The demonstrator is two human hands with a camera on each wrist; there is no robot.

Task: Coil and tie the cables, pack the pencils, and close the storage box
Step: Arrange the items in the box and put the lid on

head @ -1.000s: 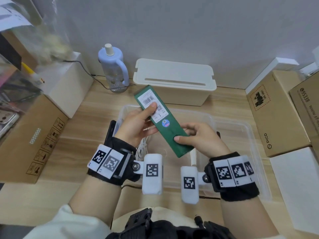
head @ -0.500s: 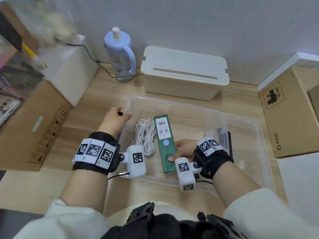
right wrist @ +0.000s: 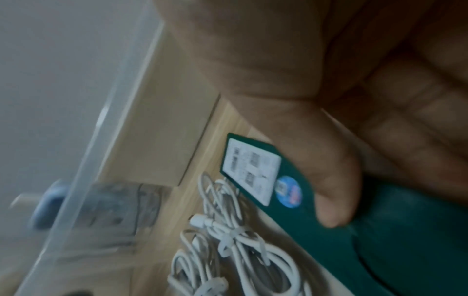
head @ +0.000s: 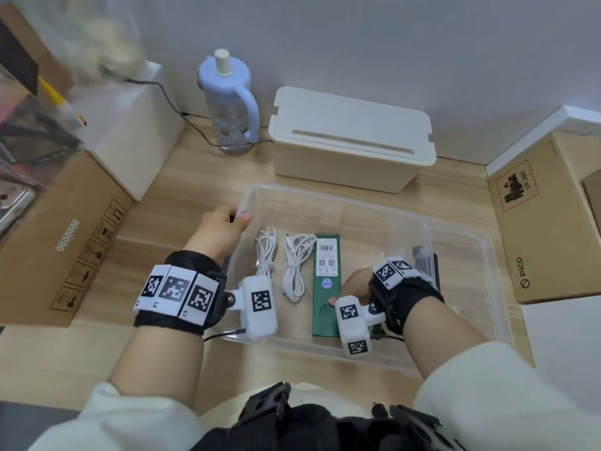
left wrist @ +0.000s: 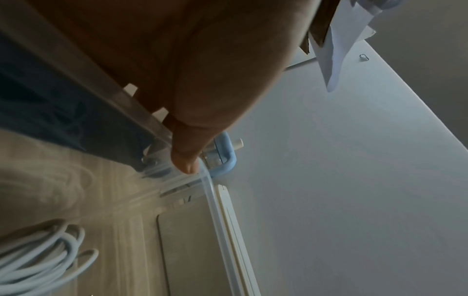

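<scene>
Unchanged: left hand grips box rim | right hand holds pencil case | two cables

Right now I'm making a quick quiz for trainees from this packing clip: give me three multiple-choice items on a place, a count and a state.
1. Where does the green pencil box lie?
A. inside the clear storage box
B. on the cream lidded box
C. on the cardboard carton

2. How many tied white cable bundles lie in the clear storage box?
A. one
B. two
C. four

3. What is the left hand doing?
A. lying flat on the table
B. holding a cable
C. gripping the storage box's rim

Answers: 1 A, it rests on the box floor under the right hand; 2 B, the left cable bundle and the right cable bundle lie side by side; 3 C, its fingers curl over the far left corner.
</scene>
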